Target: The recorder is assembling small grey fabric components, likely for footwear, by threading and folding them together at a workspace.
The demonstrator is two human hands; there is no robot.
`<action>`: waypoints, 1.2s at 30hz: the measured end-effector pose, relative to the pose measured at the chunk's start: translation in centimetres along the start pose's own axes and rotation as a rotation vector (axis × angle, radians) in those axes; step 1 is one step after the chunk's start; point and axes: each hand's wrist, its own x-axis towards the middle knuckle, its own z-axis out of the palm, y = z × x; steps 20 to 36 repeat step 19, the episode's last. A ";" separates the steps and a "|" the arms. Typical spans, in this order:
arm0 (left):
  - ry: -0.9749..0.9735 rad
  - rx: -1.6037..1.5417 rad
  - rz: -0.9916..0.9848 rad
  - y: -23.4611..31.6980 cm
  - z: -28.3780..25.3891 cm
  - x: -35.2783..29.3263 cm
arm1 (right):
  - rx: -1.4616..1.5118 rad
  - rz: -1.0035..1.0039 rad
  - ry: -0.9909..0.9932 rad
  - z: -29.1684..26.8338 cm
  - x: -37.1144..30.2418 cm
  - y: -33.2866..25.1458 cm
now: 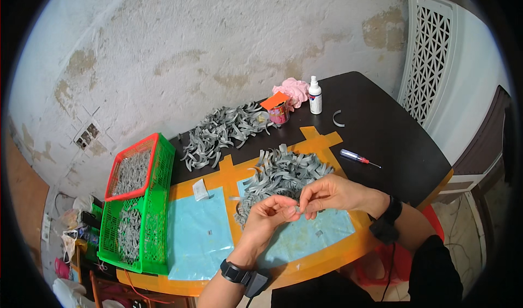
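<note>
My left hand (268, 216) and my right hand (333, 192) meet over the blue sheet (327, 226), fingertips pinched close together. Between them is a small grey piece (297, 210), mostly covered by the fingers; its exact shape is too small to make out. Just beyond my hands lies a heap of grey curved strips (286, 169). A second heap of similar strips (220, 131) spreads along the back of the table. One tiny grey bit (320, 233) rests on the sheet below my right hand.
At the left stands a green basket (155, 221), with a red basket (154, 144) on it; both hold many small grey pieces. Toward the back are a tin (279, 114), a pink cloth (294, 90) and a white bottle (315, 98). A screwdriver (357, 156) lies at the right.
</note>
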 end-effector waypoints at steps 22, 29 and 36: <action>0.013 0.049 0.007 0.2 0.7 -0.4 | -0.028 -0.007 0.081 0.7 -0.2 0.1; 0.013 0.049 0.007 0.2 0.7 -0.4 | -0.028 -0.007 0.081 0.7 -0.2 0.1; 0.013 0.049 0.007 0.2 0.7 -0.4 | -0.028 -0.007 0.081 0.7 -0.2 0.1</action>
